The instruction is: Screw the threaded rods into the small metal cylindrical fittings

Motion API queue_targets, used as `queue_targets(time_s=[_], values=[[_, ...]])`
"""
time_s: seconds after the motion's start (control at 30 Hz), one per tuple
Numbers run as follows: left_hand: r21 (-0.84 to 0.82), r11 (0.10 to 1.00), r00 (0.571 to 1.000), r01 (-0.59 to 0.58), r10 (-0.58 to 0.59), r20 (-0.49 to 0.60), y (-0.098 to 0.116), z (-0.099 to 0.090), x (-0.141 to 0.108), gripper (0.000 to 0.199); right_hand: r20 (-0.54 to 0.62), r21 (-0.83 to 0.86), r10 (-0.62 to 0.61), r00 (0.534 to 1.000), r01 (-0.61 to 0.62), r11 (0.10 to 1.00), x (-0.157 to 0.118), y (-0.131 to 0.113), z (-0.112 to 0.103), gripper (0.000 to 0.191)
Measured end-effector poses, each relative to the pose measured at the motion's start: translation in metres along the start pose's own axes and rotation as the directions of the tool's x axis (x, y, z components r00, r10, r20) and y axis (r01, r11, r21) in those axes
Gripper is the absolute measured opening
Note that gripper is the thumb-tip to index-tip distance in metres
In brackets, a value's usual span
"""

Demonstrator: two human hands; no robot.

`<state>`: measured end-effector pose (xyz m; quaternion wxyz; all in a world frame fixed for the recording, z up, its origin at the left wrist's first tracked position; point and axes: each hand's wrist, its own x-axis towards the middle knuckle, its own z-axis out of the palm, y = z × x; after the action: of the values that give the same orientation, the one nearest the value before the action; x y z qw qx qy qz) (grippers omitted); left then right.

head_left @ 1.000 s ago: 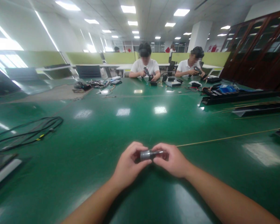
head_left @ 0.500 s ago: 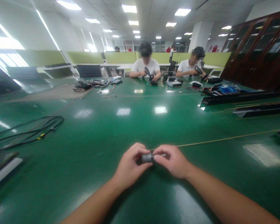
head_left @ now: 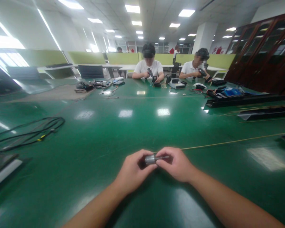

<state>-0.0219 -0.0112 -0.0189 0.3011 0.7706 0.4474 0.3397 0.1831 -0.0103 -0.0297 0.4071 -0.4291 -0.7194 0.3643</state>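
Just above the green tabletop, my left hand (head_left: 135, 171) grips a small grey metal cylinder (head_left: 150, 159) between thumb and fingers. A thin metal shaft (head_left: 165, 157) lies in line with the cylinder, sticking out to its right. The thumb and fingers of my right hand (head_left: 178, 164) pinch around the shaft, where it meets the cylinder. My fingers hide that joint, and the exact kind of part cannot be made out. Behind my right hand, a long thin yellowish rod (head_left: 228, 143) lies on the table and runs off to the right.
Black cables (head_left: 45, 131) lie coiled at left, near a pale-edged panel (head_left: 4, 175). Black channels (head_left: 244, 99) and more thin rods lie at right. Across the green table (head_left: 104, 133), two people in white shirts (head_left: 148, 68) handle power tools among scattered parts (head_left: 104, 84).
The fingers of my left hand have dropped slightly and the cylinder has shifted a little in the grip. My right hand has barely moved and still pinches the shaft.
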Motion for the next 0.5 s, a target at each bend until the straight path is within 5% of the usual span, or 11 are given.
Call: queue_targets(time_s=[0.5], values=[[-0.001, 1.000, 0.999, 0.004, -0.004, 0.036, -0.0009, -0.0015, -0.0004, 0.022, 0.020, 0.024, 0.027, 0.999, -0.027, 0.999, 0.0011, 0.0006, -0.0007, 0.012]])
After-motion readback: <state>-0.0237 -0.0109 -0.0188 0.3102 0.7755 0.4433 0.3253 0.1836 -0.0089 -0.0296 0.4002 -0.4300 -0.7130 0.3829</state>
